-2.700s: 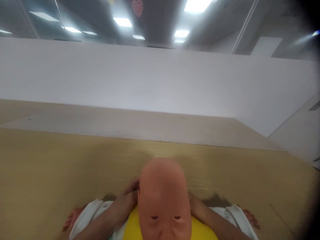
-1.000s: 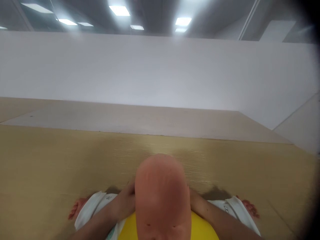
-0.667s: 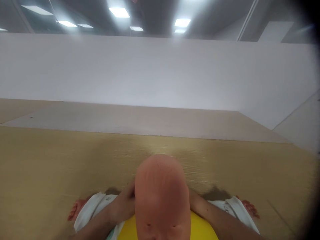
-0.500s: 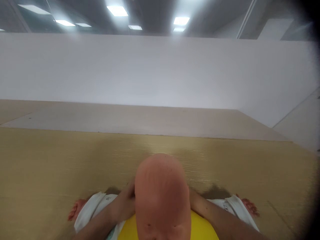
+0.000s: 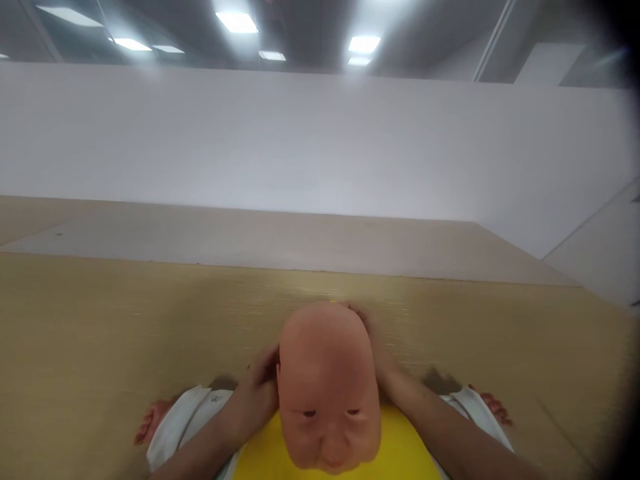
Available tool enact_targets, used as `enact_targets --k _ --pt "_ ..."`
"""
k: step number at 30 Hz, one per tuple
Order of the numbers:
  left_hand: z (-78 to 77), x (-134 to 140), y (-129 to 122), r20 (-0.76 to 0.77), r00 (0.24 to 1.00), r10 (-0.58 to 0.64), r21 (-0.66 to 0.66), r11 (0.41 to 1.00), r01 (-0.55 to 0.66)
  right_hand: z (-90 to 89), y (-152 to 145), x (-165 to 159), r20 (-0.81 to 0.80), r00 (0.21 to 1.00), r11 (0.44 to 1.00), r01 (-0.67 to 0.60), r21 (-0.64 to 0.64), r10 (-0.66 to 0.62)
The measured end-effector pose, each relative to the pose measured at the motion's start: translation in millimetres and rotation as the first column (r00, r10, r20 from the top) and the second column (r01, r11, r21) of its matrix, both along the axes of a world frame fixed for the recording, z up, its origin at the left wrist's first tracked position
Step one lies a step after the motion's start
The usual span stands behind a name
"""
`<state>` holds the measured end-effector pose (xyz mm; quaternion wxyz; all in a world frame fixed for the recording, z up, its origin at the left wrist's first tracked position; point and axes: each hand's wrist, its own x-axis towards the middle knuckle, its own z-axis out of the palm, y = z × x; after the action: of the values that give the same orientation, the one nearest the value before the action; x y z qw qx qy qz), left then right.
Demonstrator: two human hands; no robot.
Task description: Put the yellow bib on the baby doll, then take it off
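Note:
A baby doll faces me at the bottom middle, its head upright and its eyes, nose and mouth showing. Over its chest lies a smooth yellow bib-like piece, and white sleeves cover its arms. My left hand is against the left side of the head, its fingers curled out of sight behind it. Around the right and back of the head reaches my right hand, with bent fingers partly showing near the crown. A tiny yellow bit peeks above the head there. What the fingertips grip behind the head is hidden.
A wood-coloured table spreads beneath the doll. Behind it runs a paler strip, then a white partition. The doll's small hands stick out at both sides. A dark blur covers the right edge of the view.
The doll's head has tipped back, bringing its whole face into view. My right hand's fingers have come up behind the crown, and the yellow bit has appeared there.

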<state>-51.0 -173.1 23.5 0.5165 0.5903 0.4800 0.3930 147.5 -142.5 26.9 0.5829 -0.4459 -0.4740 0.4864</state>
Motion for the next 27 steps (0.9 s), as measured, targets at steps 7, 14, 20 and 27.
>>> enact_targets --k 7,14,20,27 --pt "-6.3 2 5 0.144 0.988 -0.055 0.022 0.998 0.053 -4.0 23 12 -0.043 0.997 0.998 0.064 0.024 -0.063" --pt "-6.6 0 7 0.143 0.988 -0.062 0.002 0.998 0.062 -11.8 24 13 0.098 0.99 0.991 0.095 0.093 -0.104" --pt "-4.5 2 5 0.129 0.99 -0.052 -0.044 0.997 0.058 -18.3 29 13 0.118 0.987 0.994 0.106 0.026 -0.108" --pt "-11.4 -2 6 0.079 0.996 -0.045 -0.081 0.995 0.052 -33.0 36 16 0.089 0.995 0.996 0.042 -0.073 -0.035"
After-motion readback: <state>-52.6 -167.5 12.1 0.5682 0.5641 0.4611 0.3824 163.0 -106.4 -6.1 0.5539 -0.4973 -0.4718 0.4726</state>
